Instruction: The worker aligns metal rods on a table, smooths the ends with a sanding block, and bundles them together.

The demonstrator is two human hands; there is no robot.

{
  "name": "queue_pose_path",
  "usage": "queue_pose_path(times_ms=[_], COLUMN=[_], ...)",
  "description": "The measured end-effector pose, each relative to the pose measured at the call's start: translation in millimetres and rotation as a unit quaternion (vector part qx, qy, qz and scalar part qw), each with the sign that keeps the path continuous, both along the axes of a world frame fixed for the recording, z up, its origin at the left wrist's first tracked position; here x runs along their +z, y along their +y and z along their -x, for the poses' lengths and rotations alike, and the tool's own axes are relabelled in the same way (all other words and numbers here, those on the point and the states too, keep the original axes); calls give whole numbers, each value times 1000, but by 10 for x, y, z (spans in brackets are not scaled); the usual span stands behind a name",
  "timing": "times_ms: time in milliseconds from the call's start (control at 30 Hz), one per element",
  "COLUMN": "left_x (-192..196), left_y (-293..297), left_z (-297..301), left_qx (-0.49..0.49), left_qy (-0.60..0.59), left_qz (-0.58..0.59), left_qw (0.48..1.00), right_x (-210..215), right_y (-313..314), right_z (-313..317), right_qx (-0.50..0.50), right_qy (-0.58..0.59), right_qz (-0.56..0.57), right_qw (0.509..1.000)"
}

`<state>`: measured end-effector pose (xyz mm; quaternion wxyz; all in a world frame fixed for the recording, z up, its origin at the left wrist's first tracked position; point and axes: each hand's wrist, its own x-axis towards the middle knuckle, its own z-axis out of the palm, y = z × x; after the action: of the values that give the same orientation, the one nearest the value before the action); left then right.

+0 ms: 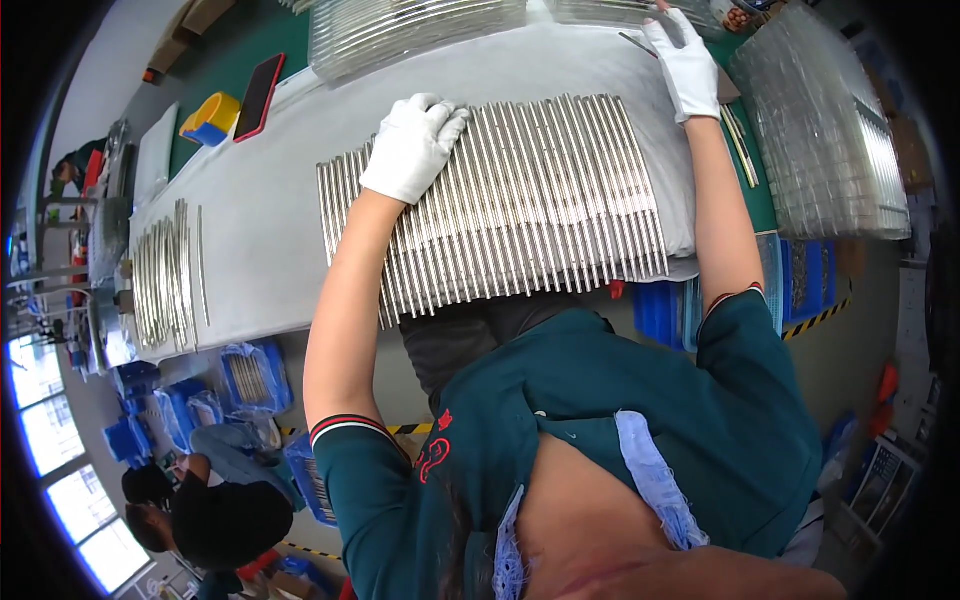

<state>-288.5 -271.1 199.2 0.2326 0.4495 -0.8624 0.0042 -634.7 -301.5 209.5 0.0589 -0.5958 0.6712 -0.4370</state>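
A long row of shiny metal rods (530,190) lies side by side across the cloth-covered table in front of me. My left hand (412,145), in a white glove, rests on the left part of this row. Its fingers are curled down against the rods, and what is under them is hidden. At the far right, my gloved right hand (688,75) reaches past the row with thumb and fingers apart. Beside its thumb lies a thin dark stick-like tool (638,45); I see no grip on it.
Clear plastic trays (820,130) are stacked at the right; another tray of rods (420,35) stands at the back. Loose thin rods (165,280) lie at the left. A yellow tape roll (212,118) and a red-edged phone-like slab (260,97) sit back left. Another person (215,510) works lower left.
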Motion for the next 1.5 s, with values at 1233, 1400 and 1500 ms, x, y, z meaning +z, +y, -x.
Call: queue_pose_path(times_ms=[1233,1400,1500], left_x=[91,47,36], left_y=[1644,1647,1677], left_z=[217,215,238], left_qx=[-88,-108,-109], left_qy=[-14,53,85], left_qz=[-21,-9,8], left_qw=[996,993,990], right_x=[247,319,341], right_y=[908,961,962], right_z=[-697,-718,-722], right_qx=[265,286,314], right_qy=[351,337,307], right_qz=[-83,-160,-112], right_qw=[894,882,891])
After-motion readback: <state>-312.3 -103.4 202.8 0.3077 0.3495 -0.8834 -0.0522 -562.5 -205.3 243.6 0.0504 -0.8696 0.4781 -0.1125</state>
